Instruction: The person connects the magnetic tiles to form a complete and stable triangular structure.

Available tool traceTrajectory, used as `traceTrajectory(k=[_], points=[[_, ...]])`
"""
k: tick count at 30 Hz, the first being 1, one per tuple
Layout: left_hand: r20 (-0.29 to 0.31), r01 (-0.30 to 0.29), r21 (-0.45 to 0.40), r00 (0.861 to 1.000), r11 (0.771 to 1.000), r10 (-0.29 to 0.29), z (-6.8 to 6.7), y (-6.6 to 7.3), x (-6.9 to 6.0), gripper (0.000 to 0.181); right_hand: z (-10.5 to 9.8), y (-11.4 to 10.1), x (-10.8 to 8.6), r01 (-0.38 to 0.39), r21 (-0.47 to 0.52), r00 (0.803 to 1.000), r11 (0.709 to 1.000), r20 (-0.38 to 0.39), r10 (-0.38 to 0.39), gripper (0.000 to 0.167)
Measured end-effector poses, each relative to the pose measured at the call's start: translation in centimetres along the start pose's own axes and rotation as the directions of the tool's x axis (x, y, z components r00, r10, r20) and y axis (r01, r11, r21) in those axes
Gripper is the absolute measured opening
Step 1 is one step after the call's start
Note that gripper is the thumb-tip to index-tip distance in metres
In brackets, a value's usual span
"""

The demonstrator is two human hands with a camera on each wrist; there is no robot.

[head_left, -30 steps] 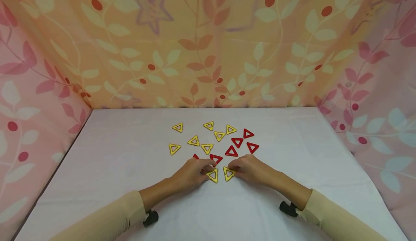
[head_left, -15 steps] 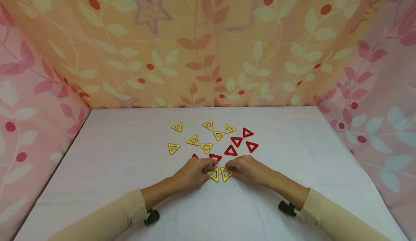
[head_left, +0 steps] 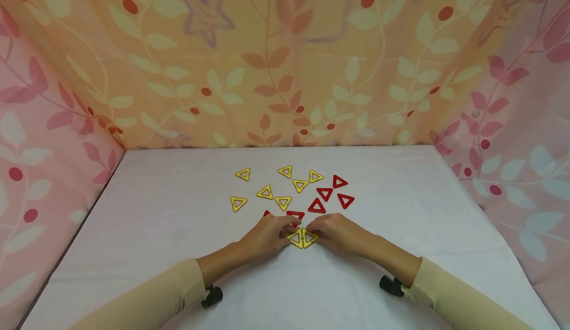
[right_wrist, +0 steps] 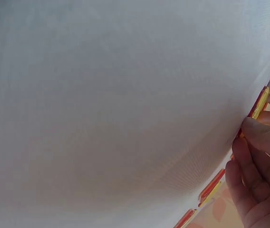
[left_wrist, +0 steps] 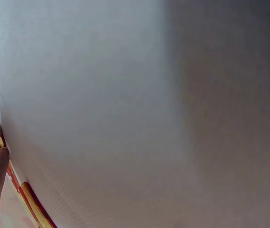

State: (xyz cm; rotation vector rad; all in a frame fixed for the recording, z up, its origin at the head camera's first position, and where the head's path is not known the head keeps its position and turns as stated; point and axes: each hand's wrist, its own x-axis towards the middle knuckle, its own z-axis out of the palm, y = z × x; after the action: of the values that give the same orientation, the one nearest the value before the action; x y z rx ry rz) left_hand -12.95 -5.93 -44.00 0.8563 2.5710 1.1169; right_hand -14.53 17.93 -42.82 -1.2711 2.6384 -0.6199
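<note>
Two yellow hollow triangle tiles meet edge to edge near the table's middle in the head view, forming a diamond. My left hand (head_left: 264,236) pinches the left yellow triangle tile (head_left: 295,244) at its outer corner. From the other side, my right hand (head_left: 340,233) pinches the right yellow triangle tile (head_left: 310,244) between thumb and fingers. Just behind the left fingers lies a red triangle tile (head_left: 296,213), partly covered by them. Another red triangle tile (head_left: 266,213) is mostly hidden by that hand. In the right wrist view, fingers hold a yellow tile (right_wrist: 261,105) seen edge-on.
Beyond the hands several yellow triangle tiles (head_left: 283,198) lie flat and scattered. Several red triangle tiles (head_left: 317,211) lie behind the right hand. A white cloth covers the table (head_left: 156,211), with a patterned curtain (head_left: 285,72) along its back and sides.
Both hands have drawn closer together, the left going right and the right going left. The gap between the two held yellow triangle tiles has closed, and their edges now meet.
</note>
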Motion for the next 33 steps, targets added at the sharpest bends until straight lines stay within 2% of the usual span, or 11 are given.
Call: traceTrajectory(k=[7,11,17,26,33], points=[[0.000,-0.006,-0.001,1.000,1.000,0.006,0.1,0.1,0.2,0.046,-0.2,-0.1,-0.1,-0.012,-0.034,1.000,0.999,0.020,0.013,0.031],[0.004,-0.002,0.009,1.000,1.000,0.002,0.0,0.0,0.4,0.052,-0.4,-0.1,0.0,-0.012,-0.029,1.000,1.000,0.025,0.013,0.032],[0.019,0.025,-0.011,1.000,1.000,-0.025,-0.1,0.2,0.5,0.066,-1.0,0.0,0.0,-0.008,0.057,0.999,0.998,0.035,0.006,0.029],[0.018,0.014,0.001,1.000,1.000,-0.014,0.0,0.2,0.4,0.068,-1.3,-0.2,0.4,0.012,0.144,1.000,0.990,0.020,-0.015,0.028],[0.023,0.012,0.004,1.000,1.000,-0.012,-0.2,0.2,0.4,0.068,-1.0,-0.4,0.7,-0.004,0.212,1.000,0.977,0.004,0.003,0.026]])
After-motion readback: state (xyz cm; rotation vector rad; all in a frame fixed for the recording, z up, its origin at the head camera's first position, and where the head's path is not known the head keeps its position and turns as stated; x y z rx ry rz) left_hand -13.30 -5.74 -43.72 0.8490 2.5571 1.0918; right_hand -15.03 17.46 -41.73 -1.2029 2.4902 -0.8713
